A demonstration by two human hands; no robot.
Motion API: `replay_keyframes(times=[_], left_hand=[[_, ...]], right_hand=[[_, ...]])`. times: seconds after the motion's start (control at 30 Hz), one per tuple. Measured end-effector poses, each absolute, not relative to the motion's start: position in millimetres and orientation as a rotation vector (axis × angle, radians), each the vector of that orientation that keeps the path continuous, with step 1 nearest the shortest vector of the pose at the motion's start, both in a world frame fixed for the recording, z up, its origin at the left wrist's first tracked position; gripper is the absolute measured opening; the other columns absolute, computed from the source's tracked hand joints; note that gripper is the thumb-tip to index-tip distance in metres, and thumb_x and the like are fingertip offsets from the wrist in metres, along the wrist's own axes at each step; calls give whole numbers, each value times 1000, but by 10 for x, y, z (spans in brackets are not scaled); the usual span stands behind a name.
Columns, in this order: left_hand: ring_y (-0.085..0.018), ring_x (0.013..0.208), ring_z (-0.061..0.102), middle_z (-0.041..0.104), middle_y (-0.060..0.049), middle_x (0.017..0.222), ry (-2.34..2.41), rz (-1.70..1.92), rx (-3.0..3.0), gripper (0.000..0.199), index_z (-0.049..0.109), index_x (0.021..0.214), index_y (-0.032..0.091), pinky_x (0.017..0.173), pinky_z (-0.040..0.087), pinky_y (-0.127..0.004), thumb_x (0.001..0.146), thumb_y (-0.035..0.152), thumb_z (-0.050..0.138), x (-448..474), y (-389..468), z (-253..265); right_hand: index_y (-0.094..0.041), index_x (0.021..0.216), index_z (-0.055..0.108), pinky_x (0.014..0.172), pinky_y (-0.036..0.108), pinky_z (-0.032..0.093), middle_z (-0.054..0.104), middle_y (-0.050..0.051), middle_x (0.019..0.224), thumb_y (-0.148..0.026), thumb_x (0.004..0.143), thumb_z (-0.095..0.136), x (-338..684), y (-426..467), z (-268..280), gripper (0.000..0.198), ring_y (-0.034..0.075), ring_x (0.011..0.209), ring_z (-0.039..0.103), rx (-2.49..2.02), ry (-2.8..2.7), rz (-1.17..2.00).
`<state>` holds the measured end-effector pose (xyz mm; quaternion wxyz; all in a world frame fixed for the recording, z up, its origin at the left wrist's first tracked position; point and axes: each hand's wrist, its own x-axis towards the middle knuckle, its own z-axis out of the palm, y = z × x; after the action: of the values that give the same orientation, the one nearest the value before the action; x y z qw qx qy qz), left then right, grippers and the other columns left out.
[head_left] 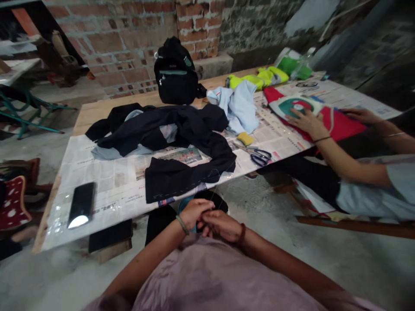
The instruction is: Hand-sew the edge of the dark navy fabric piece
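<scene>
Low in front of my body, just off the table edge, my left hand [195, 211] and my right hand [223, 225] meet with curled fingers pressed together. Anything between the fingertips is too small to make out. Faint thin lines, like thread, run from the dark jacket [191, 179] down toward my hands. The jacket lies crumpled on the table, one sleeve stretched toward the near edge with light stitches along it. Scissors [260, 157] with dark handles and a yellow sponge-like block [245, 138] lie right of the sleeve.
Newspaper [123, 172] covers the wooden table. A phone [81, 205] lies at left, a black backpack [177, 71] stands behind. Light blue cloth [241, 106] and a yellow-green garment [259, 78] lie farther back. At right, a co-worker's hand [308, 123] rests on an iron [293, 105] over red cloth [345, 124].
</scene>
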<state>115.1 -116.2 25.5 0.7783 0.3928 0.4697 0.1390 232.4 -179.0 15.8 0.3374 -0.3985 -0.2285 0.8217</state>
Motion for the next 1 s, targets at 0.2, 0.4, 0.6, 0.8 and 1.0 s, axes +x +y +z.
replay_keyframes(times=[0.2,0.4,0.6,0.8,1.0], left_hand=[[-13,66,59,63,-7,82,953,413,529,18,62,73,11,56,48,-24,61,23,69,1077,-1047,290],[-14,69,59,62,-6,80,933,397,504,19,61,75,13,61,48,-24,69,30,63,1051,-1083,310],[-12,60,56,58,-4,78,920,321,498,47,60,93,17,52,47,-25,73,58,47,943,-1120,284],[-15,66,56,58,-8,87,928,374,530,51,58,98,16,56,50,-32,75,59,43,770,-1259,286],[-12,75,54,58,-7,95,1436,873,1018,25,62,90,16,51,40,-16,75,34,54,606,-1353,323]], right_hand=[[-10,103,54,75,40,46,60,16,101,-57,85,21,2480,-1705,203,61,22,89,60,-638,-295,2325],[-9,103,55,85,43,40,58,17,106,-63,83,13,2487,-1654,214,71,23,93,59,-623,-252,2338],[-14,98,54,83,35,43,63,8,93,-39,90,29,2420,-1643,92,36,16,84,62,-687,-240,2261],[-17,80,49,81,34,45,60,5,101,-30,88,37,2342,-1585,92,20,15,91,59,-734,-227,2176],[-21,79,45,81,51,42,50,-1,117,-35,86,40,2322,-1574,228,16,20,102,52,-657,-288,2202]])
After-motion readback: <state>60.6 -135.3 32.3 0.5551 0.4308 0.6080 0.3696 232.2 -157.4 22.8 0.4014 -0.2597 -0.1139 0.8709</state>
